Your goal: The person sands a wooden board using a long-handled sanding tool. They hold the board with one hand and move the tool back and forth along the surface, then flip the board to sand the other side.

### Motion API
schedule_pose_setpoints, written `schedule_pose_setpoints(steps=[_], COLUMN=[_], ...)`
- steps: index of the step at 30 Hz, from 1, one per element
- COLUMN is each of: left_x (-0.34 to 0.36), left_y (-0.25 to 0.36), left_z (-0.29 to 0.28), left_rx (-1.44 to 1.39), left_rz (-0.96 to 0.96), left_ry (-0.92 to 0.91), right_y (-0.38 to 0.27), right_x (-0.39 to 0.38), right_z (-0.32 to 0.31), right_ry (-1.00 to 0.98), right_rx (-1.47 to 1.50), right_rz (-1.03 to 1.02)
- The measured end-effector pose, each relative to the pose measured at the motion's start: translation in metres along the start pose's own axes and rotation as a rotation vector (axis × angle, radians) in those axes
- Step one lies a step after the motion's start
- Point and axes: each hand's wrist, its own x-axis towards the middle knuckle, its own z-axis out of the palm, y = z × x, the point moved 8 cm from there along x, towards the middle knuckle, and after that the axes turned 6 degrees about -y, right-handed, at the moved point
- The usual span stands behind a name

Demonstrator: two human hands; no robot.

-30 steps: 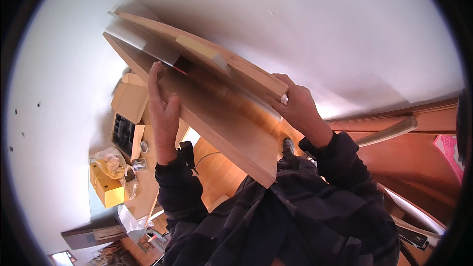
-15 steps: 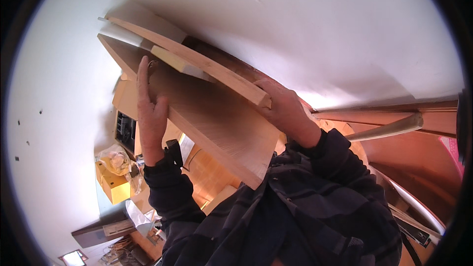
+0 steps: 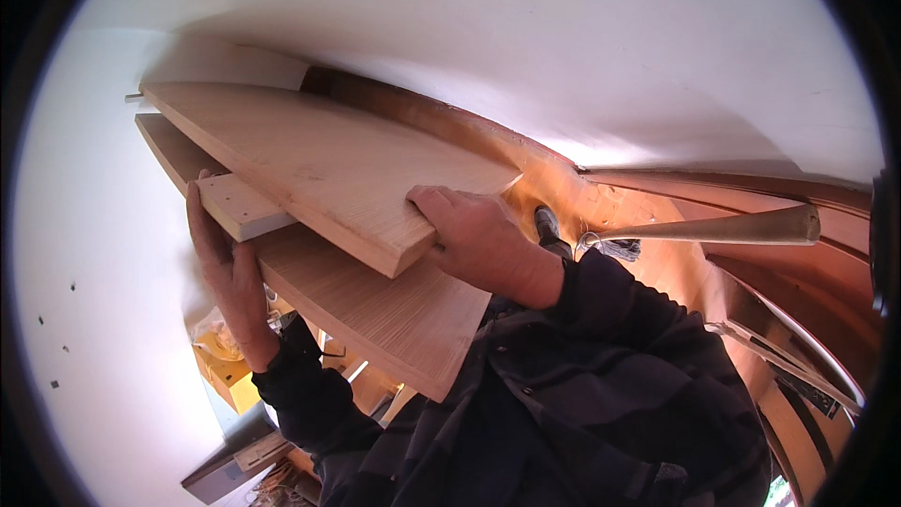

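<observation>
Two flat wooden boards are held one above the other in front of me. The upper board [image 3: 310, 150] shows its broad, light-brown face. My right hand [image 3: 479, 239] is closed over its near right corner, with the thumb side on top. Beneath it, the lower board [image 3: 375, 305] sticks out toward my body. A short pale wooden block [image 3: 242, 207] is wedged between the two at the left, small dots on its top. My left hand [image 3: 230, 277] grips the lower board's left edge beside the block; its fingers reach up past the block and are partly hidden.
A white wall [image 3: 582, 56] rises close behind the boards. To the right, a long pale wooden handle [image 3: 732, 228] juts out near reddish wood panels. A shoed foot [image 3: 544, 223] stands on the wooden floor. At lower left is a yellow box [image 3: 225, 376].
The boards have tilted, so the upper one's broad face now shows. Both hands have moved left and down with them, and more of the block is exposed.
</observation>
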Motion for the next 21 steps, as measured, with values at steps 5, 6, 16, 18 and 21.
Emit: schedule_pose_setpoints(steps=[5,6,16,18,21], left_x=[-0.002,-0.0027,-0.0029,-0.0043,-0.0089], left_y=[0.0042,0.0027,-0.0023,-0.0037,0.002], left_z=[-0.0002,-0.0009,-0.0043,-0.0063,-0.0069], left_rx=[0.024,0.016,-0.013,-0.065,-0.147], left_rz=[0.007,-0.006,0.032,0.007,0.046], left_ry=[0.023,0.029,0.028,0.035,-0.003], right_y=[-0.003,-0.0041,-0.0057,-0.0055,-0.0097], right_x=[-0.0022,-0.0024,-0.0011,-0.002,-0.0041], right_z=[0.005,0.0049,0.003,0.0041,0.0049], right_ry=[-0.047,-0.054,-0.086,-0.094,-0.083], right_rx=[-0.017,-0.019,-0.037,-0.044,-0.037], right_rz=[-0.001,-0.01,-0.002,-0.008,-0.067])
